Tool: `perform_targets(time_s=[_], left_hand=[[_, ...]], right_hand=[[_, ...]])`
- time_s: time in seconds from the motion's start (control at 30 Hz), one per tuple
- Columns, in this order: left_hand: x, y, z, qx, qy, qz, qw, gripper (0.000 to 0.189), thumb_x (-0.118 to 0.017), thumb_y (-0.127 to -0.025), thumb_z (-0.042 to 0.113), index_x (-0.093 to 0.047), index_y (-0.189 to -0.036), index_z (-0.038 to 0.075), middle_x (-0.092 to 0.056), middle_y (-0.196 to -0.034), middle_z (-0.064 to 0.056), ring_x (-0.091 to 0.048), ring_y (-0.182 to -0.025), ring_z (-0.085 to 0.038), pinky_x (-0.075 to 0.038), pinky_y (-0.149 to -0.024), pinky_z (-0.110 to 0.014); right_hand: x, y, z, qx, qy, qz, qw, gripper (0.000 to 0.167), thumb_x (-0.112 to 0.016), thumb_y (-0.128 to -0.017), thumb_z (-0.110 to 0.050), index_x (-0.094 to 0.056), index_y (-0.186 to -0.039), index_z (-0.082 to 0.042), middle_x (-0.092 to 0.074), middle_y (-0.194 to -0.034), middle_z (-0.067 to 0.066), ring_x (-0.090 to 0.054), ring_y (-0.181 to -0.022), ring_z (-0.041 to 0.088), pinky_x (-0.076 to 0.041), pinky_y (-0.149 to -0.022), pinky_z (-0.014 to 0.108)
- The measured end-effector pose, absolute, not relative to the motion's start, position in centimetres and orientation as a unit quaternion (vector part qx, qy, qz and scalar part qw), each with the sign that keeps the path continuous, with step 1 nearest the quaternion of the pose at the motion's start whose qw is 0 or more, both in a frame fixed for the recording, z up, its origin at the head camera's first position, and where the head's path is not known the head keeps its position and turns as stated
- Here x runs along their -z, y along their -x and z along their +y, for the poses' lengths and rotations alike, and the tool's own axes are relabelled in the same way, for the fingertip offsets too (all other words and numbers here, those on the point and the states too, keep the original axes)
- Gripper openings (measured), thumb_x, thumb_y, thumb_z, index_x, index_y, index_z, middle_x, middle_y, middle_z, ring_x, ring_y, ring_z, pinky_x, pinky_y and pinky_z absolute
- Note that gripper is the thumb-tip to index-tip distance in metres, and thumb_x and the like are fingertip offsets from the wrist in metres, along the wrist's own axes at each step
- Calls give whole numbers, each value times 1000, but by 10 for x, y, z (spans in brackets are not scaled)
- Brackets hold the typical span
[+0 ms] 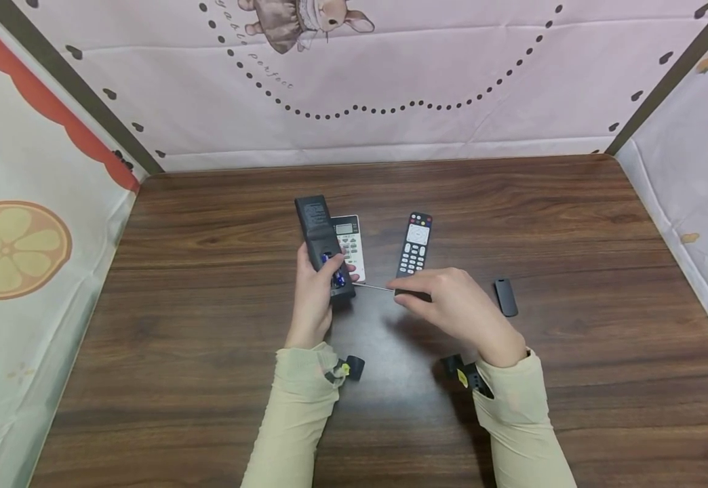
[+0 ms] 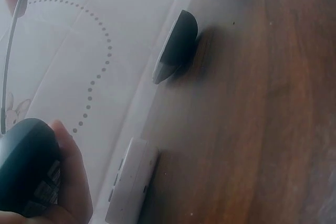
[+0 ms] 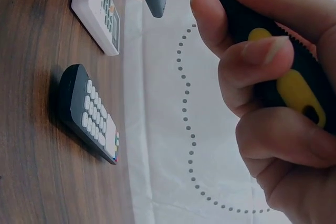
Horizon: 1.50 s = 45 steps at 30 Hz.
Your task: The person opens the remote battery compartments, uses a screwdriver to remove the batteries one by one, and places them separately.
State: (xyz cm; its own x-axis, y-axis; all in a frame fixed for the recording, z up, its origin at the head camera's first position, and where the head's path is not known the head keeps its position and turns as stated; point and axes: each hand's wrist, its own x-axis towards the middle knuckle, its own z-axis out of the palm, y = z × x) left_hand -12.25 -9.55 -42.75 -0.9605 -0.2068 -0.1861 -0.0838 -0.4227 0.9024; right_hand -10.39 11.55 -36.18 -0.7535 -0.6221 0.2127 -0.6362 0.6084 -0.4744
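My left hand (image 1: 311,295) grips a dark remote control (image 1: 315,220), its back facing up. Blue batteries (image 1: 340,278) show in the uncovered compartment near its lower end, with my thumb beside them. In my right hand (image 1: 466,305) is a screwdriver (image 3: 296,82) with a black and yellow handle, the fingers wrapped around it. Its thin metal shaft (image 2: 9,61) points left, and the tip is at the near end of the held remote; exact contact cannot be made out. A small black cover-like piece (image 1: 505,297) lies on the table right of my right hand.
A white remote with a small screen (image 1: 355,254) lies partly behind the held remote. Further right is a dark remote with white buttons (image 1: 415,247). The brown wooden table (image 1: 207,339) meets printed cloth walls (image 1: 390,74) at the back and sides.
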Motion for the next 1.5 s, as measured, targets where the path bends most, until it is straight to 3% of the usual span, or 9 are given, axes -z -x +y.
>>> perform_targets(time_s=[0.2, 0.43, 0.63, 0.77, 1.03, 1.23, 1.37, 1.5], left_hand=[[424, 119, -94, 825, -146, -545, 20, 54, -53, -87, 3, -27, -130, 22, -48, -112, -19, -60, -76, -25, -51, -69, -45], [428, 118, -83, 810, -128, -572, -4, 68, -51, -83, 0, -20, -136, 29, -45, -115, -22, -60, -76, -27, -50, -72, -48], [425, 117, -55, 791, -81, -605, -40, 81, -52, -79, -4, -13, -138, 36, -44, -111, -29, -60, -74, -32, -51, -68, -48], [416, 113, -36, 782, -57, -617, -74, 88, -52, -78, -7, -8, -140, 37, -45, -110, -26, -60, -73, -35, -50, -67, -50], [395, 106, -11, 757, -48, -642, -115, 90, -50, -76, -10, -4, -142, 29, -44, -112, -24, -57, -81, -44, -50, -67, -49], [407, 114, 2, 669, -35, -728, -145, 94, -56, -76, 0, -2, -138, 45, -52, -98, -19, -62, -69, -32, -52, -58, -38], [410, 119, 16, 564, 23, -815, -132, 95, -61, -75, 8, 2, -140, 39, -54, -102, -16, -60, -69, -20, -49, -57, -31], [408, 121, 33, 459, 69, -877, -124, 94, -64, -75, 16, 1, -142, 33, -54, -107, -12, -56, -76, -17, -46, -62, -29]], right_hand=[[358, 103, 123, -286, -335, -898, 2, 25, -58, -86, -30, -65, -109, -22, -64, -103, -7, -59, -94, 8, -48, -79, 32], [357, 110, 142, -334, -273, -902, 12, 26, -56, -88, -33, -63, -110, -23, -63, -106, -7, -56, -98, 9, -45, -82, 33], [363, 119, 161, -368, -177, -912, 31, 25, -56, -88, -31, -60, -111, -23, -63, -86, -4, -55, -70, 11, -43, -62, 31], [367, 123, 173, -381, -128, -915, 26, 27, -53, -89, -29, -57, -116, -23, -57, -70, -1, -49, -54, 14, -40, -49, 30], [373, 126, 187, -427, -84, -900, 2, 32, -51, -90, -33, -52, -121, -27, -54, -70, 3, -52, -51, 17, -44, -44, 31], [370, 125, 190, -440, -84, -894, 0, 34, -50, -90, -34, -51, -123, -25, -54, -74, 4, -52, -53, 18, -45, -45, 31], [370, 125, 196, -450, -71, -890, 4, 35, -50, -90, -36, -51, -123, -26, -55, -81, 2, -54, -56, 21, -47, -45, 31], [370, 125, 204, -465, -50, -884, 13, 35, -51, -89, -37, -52, -122, -27, -55, -85, 1, -55, -58, 25, -47, -46, 34]])
